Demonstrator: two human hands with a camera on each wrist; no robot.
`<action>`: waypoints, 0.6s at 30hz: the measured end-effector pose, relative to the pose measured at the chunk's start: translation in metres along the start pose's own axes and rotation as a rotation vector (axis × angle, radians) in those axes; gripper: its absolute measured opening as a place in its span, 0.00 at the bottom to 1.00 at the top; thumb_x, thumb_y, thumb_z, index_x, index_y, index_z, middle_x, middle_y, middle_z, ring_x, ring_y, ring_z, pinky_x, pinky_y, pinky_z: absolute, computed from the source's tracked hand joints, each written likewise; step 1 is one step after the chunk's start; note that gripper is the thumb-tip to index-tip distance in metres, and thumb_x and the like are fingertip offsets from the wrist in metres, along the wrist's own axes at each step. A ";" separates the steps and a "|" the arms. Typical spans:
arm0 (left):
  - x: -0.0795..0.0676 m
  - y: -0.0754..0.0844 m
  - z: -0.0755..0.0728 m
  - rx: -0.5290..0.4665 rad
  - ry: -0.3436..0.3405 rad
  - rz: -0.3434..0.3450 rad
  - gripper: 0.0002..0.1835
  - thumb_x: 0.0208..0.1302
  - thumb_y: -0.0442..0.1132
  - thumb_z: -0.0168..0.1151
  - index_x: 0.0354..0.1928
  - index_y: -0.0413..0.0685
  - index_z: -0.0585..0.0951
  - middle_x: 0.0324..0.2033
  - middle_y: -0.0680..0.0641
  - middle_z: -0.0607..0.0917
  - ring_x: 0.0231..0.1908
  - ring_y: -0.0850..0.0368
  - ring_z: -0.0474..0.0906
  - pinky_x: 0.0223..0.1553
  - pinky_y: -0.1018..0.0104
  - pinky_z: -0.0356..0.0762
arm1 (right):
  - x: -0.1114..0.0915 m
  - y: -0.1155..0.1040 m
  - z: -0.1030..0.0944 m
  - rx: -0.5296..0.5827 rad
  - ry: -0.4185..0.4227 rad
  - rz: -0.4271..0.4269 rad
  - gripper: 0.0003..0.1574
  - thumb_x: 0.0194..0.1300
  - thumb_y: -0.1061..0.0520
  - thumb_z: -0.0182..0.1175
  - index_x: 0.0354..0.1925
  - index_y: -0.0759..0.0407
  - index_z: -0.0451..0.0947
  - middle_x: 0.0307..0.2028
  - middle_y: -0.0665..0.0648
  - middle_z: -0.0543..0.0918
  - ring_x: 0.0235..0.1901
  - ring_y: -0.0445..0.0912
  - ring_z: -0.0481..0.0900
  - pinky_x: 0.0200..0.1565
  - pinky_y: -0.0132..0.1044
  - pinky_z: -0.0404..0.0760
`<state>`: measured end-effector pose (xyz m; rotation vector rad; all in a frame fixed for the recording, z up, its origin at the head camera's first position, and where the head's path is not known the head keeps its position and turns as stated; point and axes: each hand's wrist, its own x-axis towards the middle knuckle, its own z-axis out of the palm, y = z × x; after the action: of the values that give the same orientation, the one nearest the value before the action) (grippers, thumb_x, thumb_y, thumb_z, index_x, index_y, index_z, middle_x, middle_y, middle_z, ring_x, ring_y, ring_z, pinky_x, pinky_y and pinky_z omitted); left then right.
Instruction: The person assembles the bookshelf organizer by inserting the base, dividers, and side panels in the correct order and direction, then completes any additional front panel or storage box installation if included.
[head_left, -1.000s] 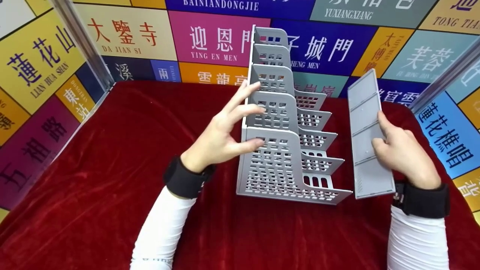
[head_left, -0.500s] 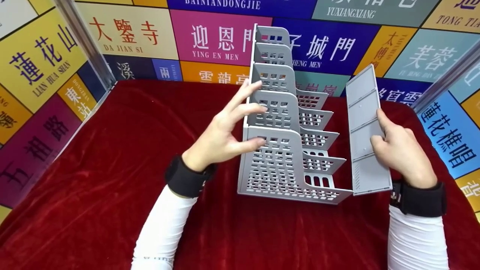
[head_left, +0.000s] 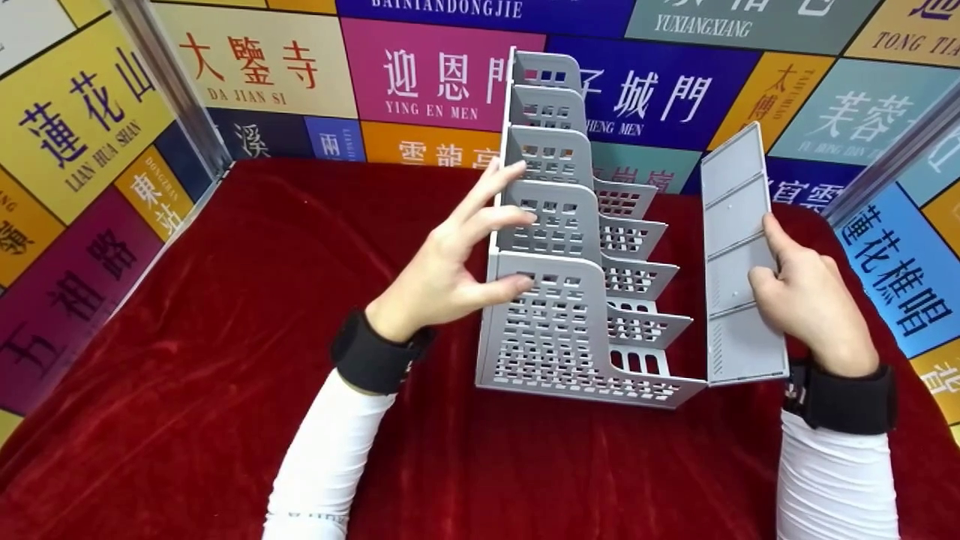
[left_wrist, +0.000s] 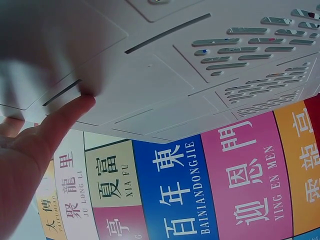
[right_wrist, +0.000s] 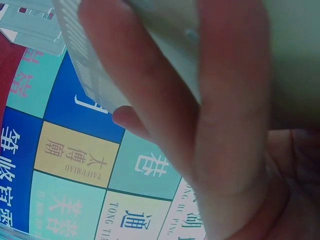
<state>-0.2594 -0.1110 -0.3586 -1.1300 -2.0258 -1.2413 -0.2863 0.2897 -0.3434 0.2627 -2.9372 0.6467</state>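
A grey plastic file rack [head_left: 559, 322] with several perforated dividers [head_left: 645, 277] stands on a red cloth. At its tall left edge my left hand [head_left: 442, 274] holds it, fingers spread across the edge. In the left wrist view, a fingertip [left_wrist: 85, 100] touches the rack's slotted panel [left_wrist: 165, 95]. My right hand [head_left: 814, 304] grips a long grey ribbed panel [head_left: 739, 255] by its right edge, tilted beside the rack's low open side. The panel's near lower corner meets or nearly meets the rack's front corner. Blurred fingers hide much of the panel in the right wrist view.
The red velvet cloth [head_left: 225, 360] covers the table. Behind it rise colourful panels [head_left: 435, 71] with Chinese lettering, joined by metal posts [head_left: 169, 82] at the corners.
The grey panel in my right hand has moved slightly away from me, its near end coming up to the rack's front corner. My left hand and the rack stay nearly still.
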 end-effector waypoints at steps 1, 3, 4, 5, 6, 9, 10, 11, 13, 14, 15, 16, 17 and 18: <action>0.000 0.000 0.000 0.000 -0.001 -0.001 0.27 0.58 0.43 0.74 0.58 0.46 0.76 0.74 0.35 0.63 0.80 0.41 0.46 0.78 0.51 0.51 | 0.000 0.000 0.000 0.000 0.000 0.000 0.42 0.70 0.59 0.43 0.79 0.57 0.47 0.27 0.69 0.78 0.17 0.49 0.66 0.26 0.32 0.69; 0.000 0.000 0.000 0.001 -0.001 -0.004 0.27 0.58 0.43 0.74 0.58 0.47 0.76 0.74 0.35 0.63 0.80 0.41 0.46 0.78 0.50 0.51 | 0.002 0.000 0.002 0.003 0.001 -0.003 0.41 0.70 0.59 0.43 0.79 0.57 0.47 0.30 0.73 0.79 0.16 0.49 0.66 0.26 0.32 0.69; 0.000 0.000 0.000 0.001 -0.002 -0.005 0.27 0.58 0.43 0.74 0.58 0.47 0.76 0.74 0.36 0.63 0.80 0.41 0.46 0.78 0.50 0.51 | 0.002 0.000 0.002 0.007 0.002 -0.006 0.41 0.70 0.59 0.43 0.79 0.57 0.48 0.36 0.76 0.81 0.18 0.51 0.68 0.26 0.32 0.70; 0.000 0.000 0.000 0.001 -0.002 -0.006 0.27 0.58 0.43 0.74 0.58 0.47 0.76 0.74 0.36 0.63 0.80 0.41 0.46 0.78 0.50 0.51 | 0.003 0.000 0.003 0.012 0.002 -0.010 0.41 0.70 0.60 0.44 0.79 0.57 0.48 0.43 0.78 0.82 0.21 0.53 0.72 0.26 0.31 0.71; 0.000 0.000 0.000 0.000 -0.002 -0.006 0.27 0.58 0.43 0.74 0.58 0.47 0.76 0.74 0.36 0.63 0.80 0.41 0.46 0.78 0.50 0.51 | 0.003 0.000 0.004 0.017 0.002 -0.014 0.41 0.69 0.60 0.44 0.79 0.57 0.49 0.50 0.80 0.80 0.24 0.55 0.75 0.26 0.30 0.71; 0.000 0.000 0.000 -0.001 -0.002 -0.007 0.27 0.58 0.43 0.74 0.58 0.46 0.76 0.74 0.36 0.63 0.80 0.41 0.46 0.78 0.49 0.51 | 0.005 -0.001 0.007 0.029 0.009 -0.022 0.41 0.69 0.61 0.45 0.78 0.57 0.51 0.61 0.79 0.75 0.33 0.61 0.80 0.26 0.28 0.72; 0.000 0.000 0.000 -0.001 -0.002 -0.006 0.27 0.58 0.43 0.74 0.58 0.46 0.76 0.74 0.36 0.63 0.80 0.41 0.46 0.78 0.49 0.51 | 0.005 -0.002 0.008 0.034 0.014 -0.023 0.41 0.69 0.61 0.45 0.78 0.57 0.51 0.63 0.78 0.72 0.36 0.63 0.80 0.26 0.27 0.72; 0.000 0.000 0.000 -0.001 -0.002 -0.006 0.27 0.58 0.43 0.74 0.58 0.46 0.76 0.74 0.35 0.63 0.80 0.41 0.46 0.78 0.49 0.52 | 0.005 -0.002 0.009 0.036 0.022 -0.022 0.40 0.69 0.61 0.44 0.78 0.57 0.52 0.63 0.78 0.73 0.37 0.63 0.81 0.26 0.27 0.72; 0.000 0.000 0.000 0.002 -0.001 -0.004 0.27 0.58 0.43 0.74 0.58 0.47 0.76 0.74 0.35 0.63 0.80 0.41 0.46 0.78 0.49 0.52 | 0.005 -0.003 0.011 0.042 0.045 -0.015 0.40 0.68 0.61 0.44 0.77 0.58 0.54 0.62 0.78 0.74 0.35 0.63 0.81 0.25 0.29 0.72; 0.000 0.000 0.000 0.002 0.000 -0.003 0.27 0.58 0.43 0.74 0.58 0.47 0.76 0.74 0.35 0.63 0.80 0.41 0.46 0.78 0.49 0.52 | 0.005 -0.004 0.012 0.042 0.060 -0.010 0.40 0.68 0.62 0.44 0.77 0.58 0.54 0.61 0.78 0.74 0.34 0.63 0.81 0.24 0.29 0.71; 0.000 0.000 0.000 0.002 0.001 -0.003 0.27 0.58 0.43 0.74 0.58 0.47 0.76 0.74 0.35 0.63 0.80 0.41 0.46 0.78 0.49 0.52 | 0.006 -0.005 0.013 0.044 0.074 -0.003 0.39 0.68 0.62 0.44 0.77 0.59 0.55 0.60 0.78 0.75 0.33 0.62 0.80 0.24 0.30 0.70; 0.000 0.000 0.000 0.002 0.001 -0.003 0.27 0.58 0.43 0.74 0.58 0.47 0.76 0.74 0.35 0.63 0.79 0.40 0.46 0.78 0.49 0.52 | 0.006 -0.006 0.014 0.045 0.089 0.003 0.39 0.67 0.62 0.44 0.76 0.59 0.56 0.58 0.78 0.77 0.31 0.61 0.79 0.23 0.32 0.69; 0.000 0.000 0.000 0.002 0.000 -0.004 0.27 0.58 0.43 0.74 0.58 0.46 0.76 0.74 0.36 0.62 0.79 0.40 0.46 0.78 0.49 0.52 | 0.006 -0.007 0.015 0.043 0.107 0.008 0.39 0.67 0.62 0.44 0.76 0.60 0.58 0.55 0.78 0.79 0.28 0.60 0.78 0.22 0.33 0.69; 0.000 0.000 0.000 0.002 0.000 -0.005 0.27 0.58 0.43 0.74 0.58 0.46 0.76 0.74 0.36 0.62 0.79 0.40 0.46 0.78 0.49 0.52 | 0.007 -0.008 0.017 0.040 0.122 0.011 0.38 0.66 0.62 0.44 0.75 0.60 0.59 0.54 0.77 0.80 0.27 0.59 0.76 0.21 0.35 0.68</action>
<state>-0.2590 -0.1106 -0.3589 -1.1247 -2.0307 -1.2410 -0.2926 0.2746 -0.3541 0.2033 -2.8143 0.6981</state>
